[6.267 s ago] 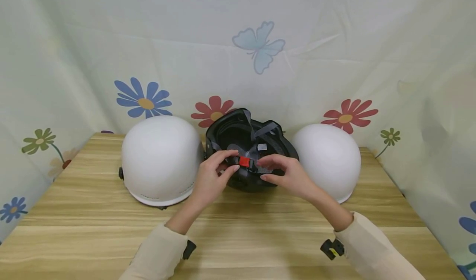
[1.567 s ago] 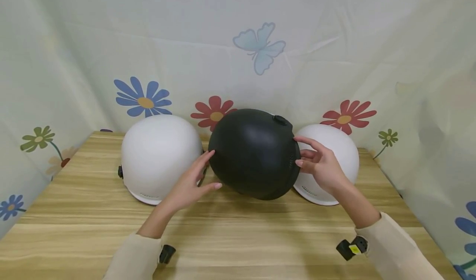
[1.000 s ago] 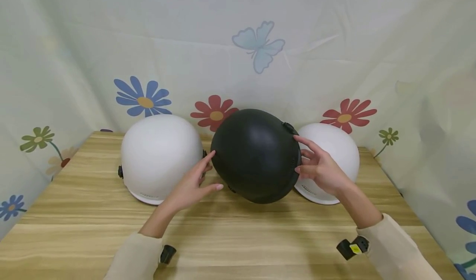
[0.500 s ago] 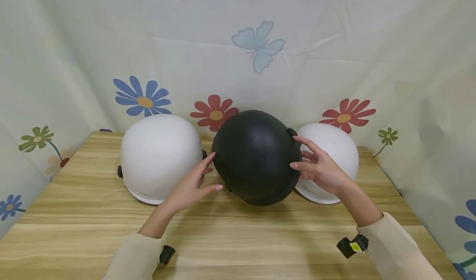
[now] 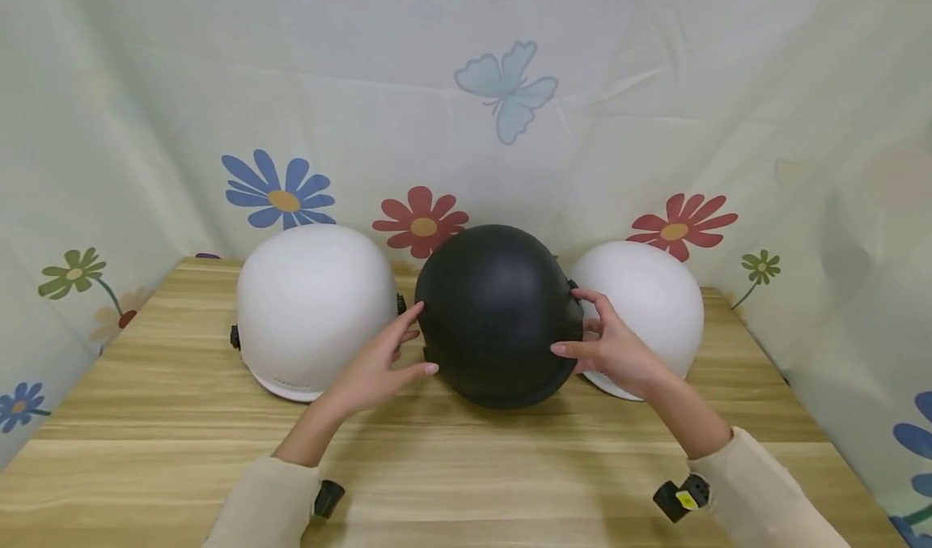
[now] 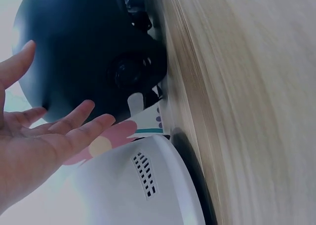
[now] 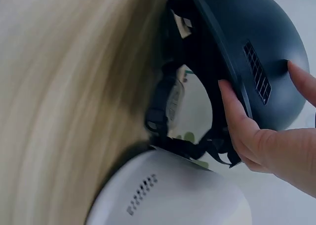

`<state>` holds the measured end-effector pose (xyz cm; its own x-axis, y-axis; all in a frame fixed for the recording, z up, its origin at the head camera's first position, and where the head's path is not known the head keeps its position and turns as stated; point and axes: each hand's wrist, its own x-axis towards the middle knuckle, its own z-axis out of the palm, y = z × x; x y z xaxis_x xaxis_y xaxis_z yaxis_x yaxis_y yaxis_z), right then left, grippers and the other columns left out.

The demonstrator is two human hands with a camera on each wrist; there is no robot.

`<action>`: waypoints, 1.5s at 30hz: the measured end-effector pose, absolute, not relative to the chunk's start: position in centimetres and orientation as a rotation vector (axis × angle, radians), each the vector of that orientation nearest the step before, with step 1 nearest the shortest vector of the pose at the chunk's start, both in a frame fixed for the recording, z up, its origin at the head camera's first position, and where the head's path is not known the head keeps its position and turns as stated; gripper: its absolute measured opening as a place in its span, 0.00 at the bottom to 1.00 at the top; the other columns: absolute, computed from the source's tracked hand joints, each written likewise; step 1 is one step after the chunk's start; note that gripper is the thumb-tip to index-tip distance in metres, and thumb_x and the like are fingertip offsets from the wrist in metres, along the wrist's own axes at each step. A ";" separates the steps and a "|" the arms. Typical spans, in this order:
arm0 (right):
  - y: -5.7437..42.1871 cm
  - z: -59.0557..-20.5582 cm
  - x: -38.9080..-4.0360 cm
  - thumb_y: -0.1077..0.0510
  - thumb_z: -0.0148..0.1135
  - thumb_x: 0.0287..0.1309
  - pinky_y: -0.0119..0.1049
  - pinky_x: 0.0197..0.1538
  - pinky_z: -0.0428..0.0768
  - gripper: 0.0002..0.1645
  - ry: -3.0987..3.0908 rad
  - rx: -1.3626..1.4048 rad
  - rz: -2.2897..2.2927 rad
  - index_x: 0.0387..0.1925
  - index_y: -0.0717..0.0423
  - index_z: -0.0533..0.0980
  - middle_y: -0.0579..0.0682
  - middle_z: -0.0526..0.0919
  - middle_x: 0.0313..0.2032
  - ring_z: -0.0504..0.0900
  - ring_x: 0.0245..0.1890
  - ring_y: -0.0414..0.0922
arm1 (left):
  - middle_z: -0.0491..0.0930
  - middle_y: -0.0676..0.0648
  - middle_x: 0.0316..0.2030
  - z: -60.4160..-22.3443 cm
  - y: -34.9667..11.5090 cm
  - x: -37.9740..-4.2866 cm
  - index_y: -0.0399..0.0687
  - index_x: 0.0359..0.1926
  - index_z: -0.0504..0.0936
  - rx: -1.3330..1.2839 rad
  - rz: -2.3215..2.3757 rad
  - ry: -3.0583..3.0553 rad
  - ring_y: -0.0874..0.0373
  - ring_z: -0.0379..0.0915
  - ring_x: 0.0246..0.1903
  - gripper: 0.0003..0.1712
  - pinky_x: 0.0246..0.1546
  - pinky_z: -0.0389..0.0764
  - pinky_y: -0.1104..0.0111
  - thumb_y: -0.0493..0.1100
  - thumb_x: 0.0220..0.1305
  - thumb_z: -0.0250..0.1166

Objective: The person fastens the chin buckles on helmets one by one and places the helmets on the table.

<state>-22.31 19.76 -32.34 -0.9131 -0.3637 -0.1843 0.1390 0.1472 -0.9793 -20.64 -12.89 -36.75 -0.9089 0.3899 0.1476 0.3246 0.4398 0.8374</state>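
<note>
A black helmet (image 5: 498, 313) stands dome up in the middle of the table. My right hand (image 5: 619, 354) grips its right edge, thumb on the outer shell and fingers at the rim. In the right wrist view that side of the rim is raised off the table, and a chin strap with a dark buckle (image 7: 159, 104) hangs beneath. Against the helmet's left side, the fingers of my left hand (image 5: 367, 374) are nearly straight, a fingertip touching the shell. A round black knob (image 6: 127, 73) shows low on the shell in the left wrist view. The helmet's inside is hidden.
A white helmet (image 5: 313, 305) sits close on the left, and another white helmet (image 5: 648, 313) on the right, partly behind my right hand. All are on a wood-grain table (image 5: 466, 467). A flower-printed curtain (image 5: 349, 103) encloses the back and sides.
The black helmet, earlier inside-up with both hands at its red buckle, is now turned dome up. Over the last second it has rotated and lowered slightly, and my right hand has moved down with it.
</note>
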 end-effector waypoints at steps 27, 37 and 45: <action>18.4 -36.6 -22.7 0.68 0.65 0.49 0.61 0.45 0.71 0.59 1.884 -0.109 -1.930 0.69 0.40 0.37 0.72 0.56 0.57 0.78 0.43 0.57 | 0.55 0.33 0.64 -37.7 -13.1 -21.3 0.46 0.70 0.47 0.578 1.471 2.611 0.39 0.64 0.56 0.49 0.53 0.67 0.49 0.47 0.55 0.67; 18.2 -37.5 -22.9 0.69 0.63 0.51 0.61 0.46 0.71 0.61 1.853 -0.149 -1.936 0.70 0.40 0.32 0.74 0.62 0.55 0.78 0.43 0.57 | 0.53 0.35 0.65 -37.7 -13.1 -21.2 0.46 0.70 0.48 0.572 1.463 2.616 0.39 0.60 0.59 0.49 0.53 0.67 0.49 0.47 0.55 0.67; 18.2 -38.0 -23.1 0.69 0.61 0.53 0.58 0.49 0.71 0.59 1.860 -0.127 -1.912 0.70 0.42 0.32 0.74 0.59 0.57 0.77 0.45 0.56 | 0.52 0.37 0.66 -37.5 -13.1 -21.2 0.46 0.70 0.49 0.567 1.416 2.621 0.41 0.59 0.60 0.50 0.49 0.72 0.54 0.49 0.53 0.68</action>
